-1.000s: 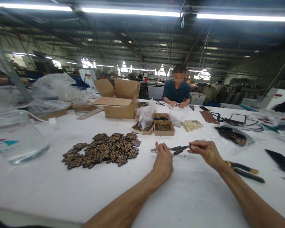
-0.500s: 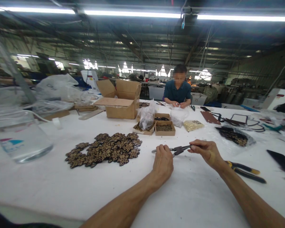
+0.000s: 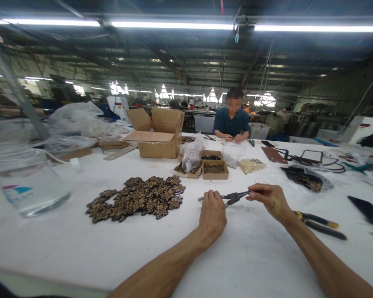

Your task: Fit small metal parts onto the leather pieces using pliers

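My left hand (image 3: pixel 213 211) is wrapped round the handles of long-nosed pliers (image 3: pixel 233 197), whose jaws point right. At the jaw tips, the fingers of my right hand (image 3: pixel 269 198) are pinched together; whatever small piece they hold is too small and hidden to name. Under my right forearm lies a second pair of pliers (image 3: pixel 321 223) with black and yellow handles. To the left of my left hand spreads a pile of leopard-patterned, dark-edged cut pieces (image 3: pixel 146 196), lying flat on the white table (image 3: pixel 112 256).
Small boxes of metal bits (image 3: pixel 215 169), a clear plastic bag (image 3: pixel 192 157) and a bag of yellowish bits (image 3: pixel 251 165) stand ahead. Behind them is an open cardboard box (image 3: pixel 158 147). A water jug (image 3: pixel 34 194) stands left. Across the table sits a person (image 3: pixel 231 120), hands together.
The whole view has tilted slightly, so things sit a little lower. Both hands keep nearly the same place, with the pliers still between them.
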Available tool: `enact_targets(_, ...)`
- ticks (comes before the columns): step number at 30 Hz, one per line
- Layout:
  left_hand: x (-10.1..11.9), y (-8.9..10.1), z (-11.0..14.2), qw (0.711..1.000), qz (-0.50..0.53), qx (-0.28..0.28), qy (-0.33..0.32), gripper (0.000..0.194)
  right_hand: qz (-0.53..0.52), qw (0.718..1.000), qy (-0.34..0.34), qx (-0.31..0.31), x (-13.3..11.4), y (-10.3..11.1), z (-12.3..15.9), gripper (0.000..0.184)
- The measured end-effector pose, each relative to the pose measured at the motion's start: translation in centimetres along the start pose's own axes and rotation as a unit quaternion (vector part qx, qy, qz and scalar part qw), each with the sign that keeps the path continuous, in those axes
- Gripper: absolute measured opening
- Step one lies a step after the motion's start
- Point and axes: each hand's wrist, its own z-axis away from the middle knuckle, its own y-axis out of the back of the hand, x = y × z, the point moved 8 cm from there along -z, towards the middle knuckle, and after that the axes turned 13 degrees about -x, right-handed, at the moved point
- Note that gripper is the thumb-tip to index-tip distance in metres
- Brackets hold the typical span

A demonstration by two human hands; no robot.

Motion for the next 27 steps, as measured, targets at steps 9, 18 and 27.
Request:
enact_targets(9, 0.2, 0.2, 0.1, 1.000, 0.022, -0.013, -0.007, 0.041, 0.021, 1.000, 0.013, -0.019, -1.1, -0.4, 0.0, 0.035)
enact_targets(18, 0.9, 0.5, 0.0, 0.999, -0.016, -0.037, -0.017, 0.047, -0.030, 0.999, -0.017, 0.002, 0.9, 0.5, 0.0, 0.038)
enact_targets(27, 0.5, 0.3, -0.1, 1.000, 0.003, -0.022, -0.016, 0.053, -0.053, 0.998, -0.036, 0.012, 1.5, 0.7, 0.0, 0.044)
